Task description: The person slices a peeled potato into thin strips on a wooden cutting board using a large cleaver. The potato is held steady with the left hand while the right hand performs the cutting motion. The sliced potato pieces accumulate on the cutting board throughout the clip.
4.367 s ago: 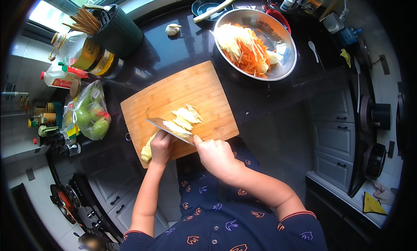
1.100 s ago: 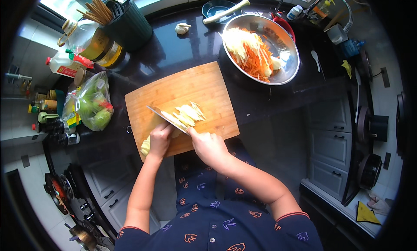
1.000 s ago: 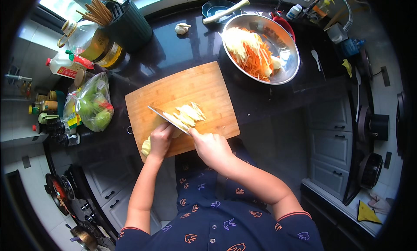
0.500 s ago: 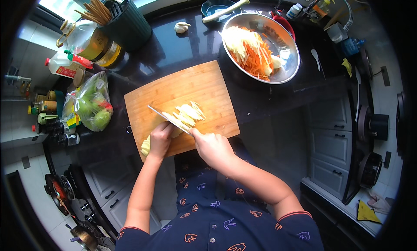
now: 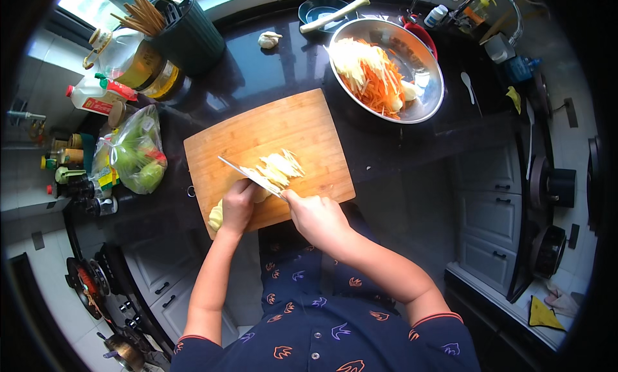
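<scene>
On the wooden cutting board point(image 5: 264, 127) my right hand point(image 5: 318, 222) is closed round the handle of a kitchen knife point(image 5: 243, 170), its blade slanting up to the left. My left hand point(image 5: 237, 204) presses, fingers bent, on pale yellow slices that look like potato, right against the blade's near side; the fingers mostly cover them. More potato slices point(image 5: 216, 215) lie at the board's near left corner, beside the left wrist. Beyond the blade is a loose heap of potato strips point(image 5: 283, 168).
A steel bowl point(image 5: 430, 66) with carrot strips and pale strips stands at the back right. Behind the board lies a garlic bulb point(image 5: 269, 40). At left are a bag of green produce point(image 5: 140, 153), an oil jug point(image 5: 125, 60) and a dark utensil holder point(image 5: 193, 40).
Almost nothing differs. The knife and both hands keep nearly the same place, with at most a slight shift of the right hand and blade.
</scene>
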### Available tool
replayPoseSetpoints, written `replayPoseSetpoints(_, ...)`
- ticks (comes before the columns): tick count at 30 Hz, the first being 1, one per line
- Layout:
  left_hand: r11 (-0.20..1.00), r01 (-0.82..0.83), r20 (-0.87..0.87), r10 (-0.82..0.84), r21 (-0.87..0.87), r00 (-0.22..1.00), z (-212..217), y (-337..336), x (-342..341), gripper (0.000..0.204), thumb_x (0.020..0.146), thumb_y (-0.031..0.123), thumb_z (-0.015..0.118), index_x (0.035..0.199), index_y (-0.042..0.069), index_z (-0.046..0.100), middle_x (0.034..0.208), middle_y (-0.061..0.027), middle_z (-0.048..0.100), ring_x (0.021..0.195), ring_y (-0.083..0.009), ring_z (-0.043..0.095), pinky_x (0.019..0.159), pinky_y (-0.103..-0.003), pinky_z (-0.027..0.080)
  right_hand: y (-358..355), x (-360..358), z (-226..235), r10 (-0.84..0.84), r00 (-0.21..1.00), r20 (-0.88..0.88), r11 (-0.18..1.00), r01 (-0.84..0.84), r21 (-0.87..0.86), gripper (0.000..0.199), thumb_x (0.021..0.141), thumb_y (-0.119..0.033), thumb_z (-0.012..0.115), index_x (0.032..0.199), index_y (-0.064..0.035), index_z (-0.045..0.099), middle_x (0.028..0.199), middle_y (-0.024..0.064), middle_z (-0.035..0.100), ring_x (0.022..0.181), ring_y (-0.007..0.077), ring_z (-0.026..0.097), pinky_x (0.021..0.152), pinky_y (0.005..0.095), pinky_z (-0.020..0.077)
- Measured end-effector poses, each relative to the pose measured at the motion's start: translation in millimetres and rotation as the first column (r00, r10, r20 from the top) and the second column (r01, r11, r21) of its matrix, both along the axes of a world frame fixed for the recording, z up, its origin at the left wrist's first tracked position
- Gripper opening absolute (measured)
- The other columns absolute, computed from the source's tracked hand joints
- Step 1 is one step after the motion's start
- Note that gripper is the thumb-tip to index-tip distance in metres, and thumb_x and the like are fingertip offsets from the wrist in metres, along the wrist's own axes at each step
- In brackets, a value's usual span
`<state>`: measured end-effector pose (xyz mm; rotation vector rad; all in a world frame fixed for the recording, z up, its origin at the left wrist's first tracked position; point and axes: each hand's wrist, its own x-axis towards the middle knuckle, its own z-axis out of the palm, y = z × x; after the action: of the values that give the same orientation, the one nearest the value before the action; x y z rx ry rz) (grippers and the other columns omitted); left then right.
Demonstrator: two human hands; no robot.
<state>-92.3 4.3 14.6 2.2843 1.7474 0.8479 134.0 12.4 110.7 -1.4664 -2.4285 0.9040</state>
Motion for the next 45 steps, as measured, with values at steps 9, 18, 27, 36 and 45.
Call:
replayPoseSetpoints(9,1.000,0.014,0.014,-0.014,0.015,1.000,1,2,0,0.017,0.077,-0.004,0.065,0.089,0.005,0.072,0.086,-0.0111,0.069,0.077,-0.0304,0.068,0.065,-0.040,0.057,-3,-11,-26,-0.017,1.000,-0.001,1.000,0.017,0.019,0.024,0.095,-0.010,0.055,0.118,-0.0071,0.060,0.067,0.0196,0.067,0.061,0.0387,0.069,0.056,0.0496,0.0552)
replayPoseSetpoints(18,1.000,-0.004,-0.019,0.004,0.018,1.000,-7,-1,-2,0.018,0.078,-0.004,0.068,0.092,0.005,0.073,0.080,-0.0124,0.066,0.074,-0.0326,0.067,0.063,-0.041,0.055,-6,0,-6,0.017,0.999,0.038,1.000,-0.017,-0.008,0.026,0.093,-0.009,0.055,0.118,-0.0059,0.061,0.067,0.0201,0.067,0.061,0.0382,0.069,0.056,0.0494,0.0555)
replayPoseSetpoints(27,0.998,0.030,0.005,-0.031,0.047,1.000,-1,1,-1,0.018,0.077,-0.003,0.069,0.093,0.005,0.073,0.080,-0.0115,0.065,0.075,-0.0320,0.067,0.064,-0.041,0.056,-2,-5,-23,-0.025,0.999,-0.047,0.999,0.027,0.036,0.024,0.094,-0.009,0.056,0.117,-0.0054,0.062,0.066,0.0203,0.066,0.060,0.0386,0.068,0.056,0.0495,0.0558)
replayPoseSetpoints(36,1.000,0.022,-0.032,-0.022,0.006,0.999,-11,-2,-8,0.019,0.078,-0.002,0.068,0.094,0.007,0.074,0.082,-0.0100,0.065,0.076,-0.0314,0.068,0.064,-0.040,0.056,-7,-4,-19,-0.020,1.000,-0.011,1.000,0.020,-0.024,0.024,0.094,-0.009,0.056,0.117,-0.0054,0.061,0.069,0.0218,0.066,0.063,0.0404,0.068,0.058,0.0507,0.0557)
replayPoseSetpoints(45,0.999,-0.008,-0.049,0.010,0.043,0.999,4,-1,0,0.013,0.078,0.000,0.071,0.091,0.005,0.072,0.081,-0.0116,0.066,0.074,-0.0317,0.066,0.063,-0.041,0.055,0,0,0,0.008,1.000,-0.019,0.999,-0.009,-0.045,0.022,0.094,-0.009,0.055,0.115,-0.0051,0.060,0.070,0.0217,0.067,0.064,0.0411,0.068,0.060,0.0516,0.0557)
